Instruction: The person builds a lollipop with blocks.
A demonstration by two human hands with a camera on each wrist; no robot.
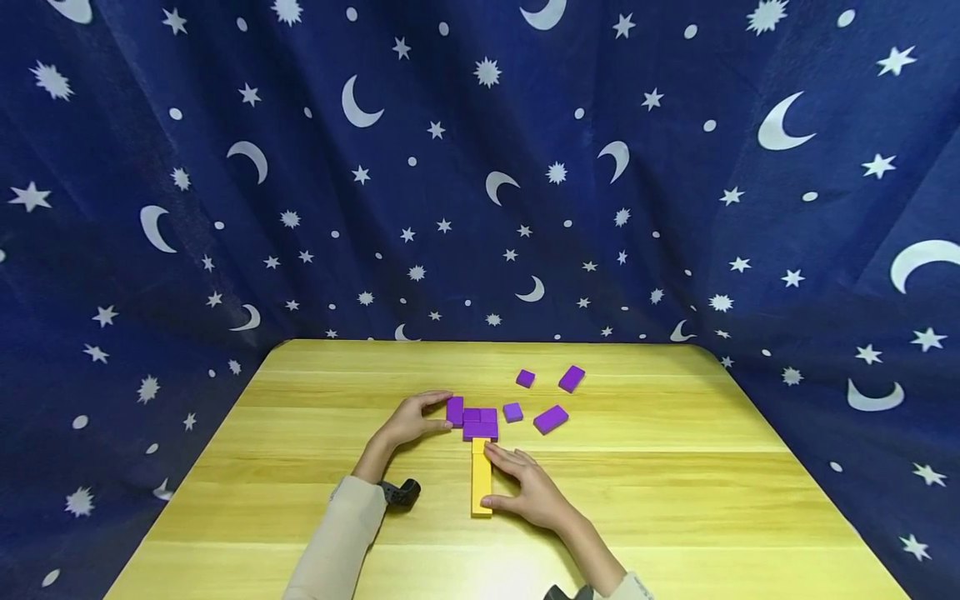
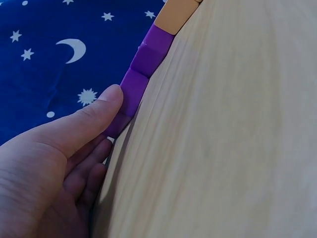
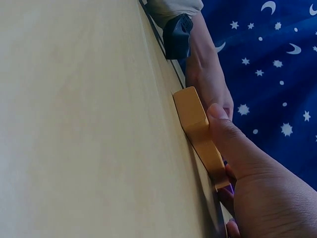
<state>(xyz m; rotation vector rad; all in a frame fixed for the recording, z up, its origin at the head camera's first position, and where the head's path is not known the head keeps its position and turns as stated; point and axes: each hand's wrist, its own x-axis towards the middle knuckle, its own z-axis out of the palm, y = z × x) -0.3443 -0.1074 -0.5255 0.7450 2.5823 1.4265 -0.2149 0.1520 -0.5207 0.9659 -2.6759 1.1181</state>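
Beige sleeves [image 1: 337,533] reach in from the near side, 1 on each arm, and each wrist wears a black wrist camera [image 1: 405,493]. The right hand [image 1: 528,492] lies along the right side of a thin line of yellow blocks [image 1: 480,483]. Its thumb touches close to the near end and its fingertips touch the far end, with the fingers stretched out and spread well away from the thumb. A seam shows near the far end of this line, and that end meets the near side of a purple group: 1 long purple brick [image 1: 480,430] in front and 2 small purple blocks [image 1: 472,414] side by side behind it. At the left of the group, the left hand [image 1: 408,419] pinches a purple end block [image 1: 455,412], thumb at its near end and a finger at its far end, open just enough to fit it. That block points from near to far, right beside the group. To the right lie 4 loose purple blocks [image 1: 551,419], 2 big and 2 small, apart from each other. All the blocks sit on a wood-grain table [image 1: 675,500], and on the far side hangs a dark blue curtain [image 1: 450,175] with white moons and stars.
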